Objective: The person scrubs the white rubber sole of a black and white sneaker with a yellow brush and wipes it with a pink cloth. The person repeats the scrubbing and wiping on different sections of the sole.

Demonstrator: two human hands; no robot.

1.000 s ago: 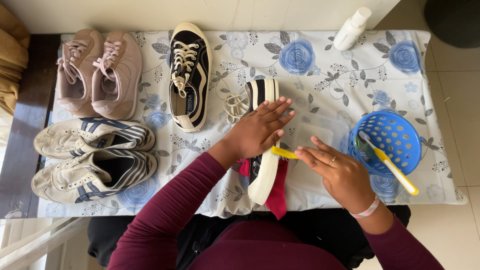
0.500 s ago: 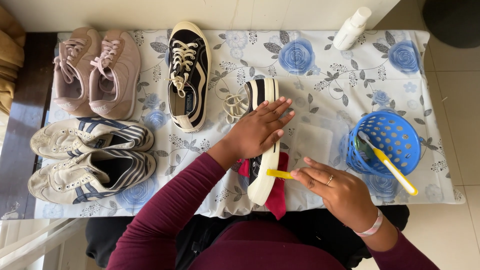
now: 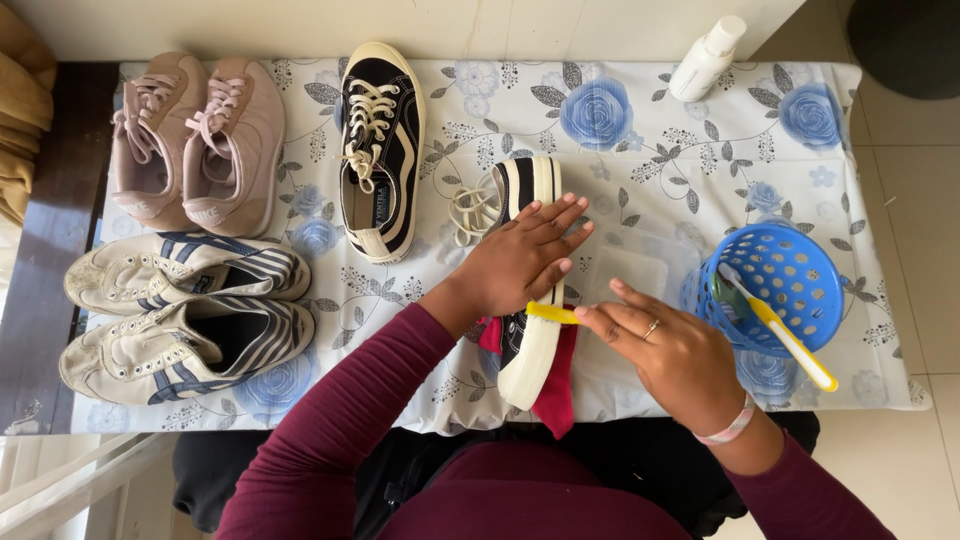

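Black canvas with a thick white sole: a sneaker (image 3: 530,290) lies on its side at the centre of the frame, its long axis running from the upper middle down toward the near edge of the floral-clothed surface (image 3: 650,150), over a red cloth (image 3: 556,395). From the left, the left hand (image 3: 520,262) presses flat on the upper, fingers spread and closed on nothing. From the right, the right hand (image 3: 665,350) pinches a small yellow brush (image 3: 552,313), its tip resting across the sole just left of the fingertips. Both hands sit equally close to the shoe. Half a second ago the brush lay lower along the sole; it has since moved slightly up.
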